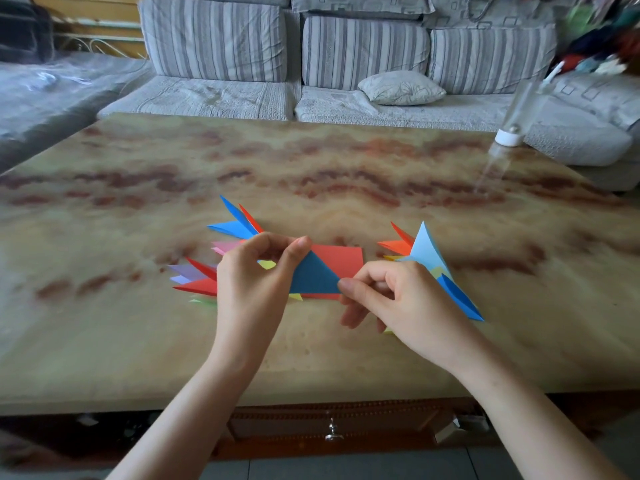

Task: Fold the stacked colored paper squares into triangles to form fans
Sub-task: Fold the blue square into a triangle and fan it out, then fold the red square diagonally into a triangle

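Note:
A dark blue paper triangle (313,277) is held just above the table between both hands. My left hand (254,275) pinches its upper left corner and my right hand (388,299) pinches its right tip. Under it lies a red paper square (341,259) on top of the stack. Left of my left hand spreads a fan of folded triangles (228,226) in blue, red, pink, purple and green. Behind my right hand stands another cluster of folded triangles (427,251) in light blue, orange, yellow and dark blue.
The marbled table (311,168) stretches far back and to both sides. A clear bottle with a white cap (507,133) stands at the back right corner. A grey striped sofa (346,64) runs behind the table. A drawer knob (333,432) shows below the front edge.

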Tool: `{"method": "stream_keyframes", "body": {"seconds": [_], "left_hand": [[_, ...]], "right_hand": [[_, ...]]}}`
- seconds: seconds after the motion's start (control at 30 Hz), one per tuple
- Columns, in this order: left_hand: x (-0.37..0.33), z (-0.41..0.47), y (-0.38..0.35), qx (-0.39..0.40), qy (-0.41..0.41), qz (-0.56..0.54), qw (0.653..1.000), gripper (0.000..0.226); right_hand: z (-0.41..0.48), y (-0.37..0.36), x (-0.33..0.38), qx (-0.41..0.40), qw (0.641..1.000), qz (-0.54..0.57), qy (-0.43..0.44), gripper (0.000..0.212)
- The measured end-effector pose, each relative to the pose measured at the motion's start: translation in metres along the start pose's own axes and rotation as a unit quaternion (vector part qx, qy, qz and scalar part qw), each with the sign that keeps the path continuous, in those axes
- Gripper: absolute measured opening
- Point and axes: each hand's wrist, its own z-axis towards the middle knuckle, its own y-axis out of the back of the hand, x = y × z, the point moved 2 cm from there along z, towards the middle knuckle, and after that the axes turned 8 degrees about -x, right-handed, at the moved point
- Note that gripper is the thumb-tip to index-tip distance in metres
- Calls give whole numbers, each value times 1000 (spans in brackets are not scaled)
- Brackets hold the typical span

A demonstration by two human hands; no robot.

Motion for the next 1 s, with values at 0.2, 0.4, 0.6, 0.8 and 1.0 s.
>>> {"method": "stream_keyframes", "body": {"seconds": [0.2, 0.4, 0.6, 0.8, 1.0], "left_hand": [[4, 4, 0, -12, 7, -22, 1000, 19], [-2, 3, -1, 33, -20, -32, 999, 17], [-3, -7, -19, 91, 9, -78, 993, 12], [-4, -8, -25, 187, -1, -67, 980, 34], [31, -7, -26, 224, -254, 296, 893, 36]], "right_hand": [[-1, 8, -5, 12, 1000, -11, -5, 23], [4, 28, -4, -118, 986, 108, 39, 18], [6, 15, -6, -114, 991, 64, 41, 24], [14, 45, -12, -152, 985, 68, 45, 22], [18, 82, -41, -209, 973, 64, -69, 18]]}}
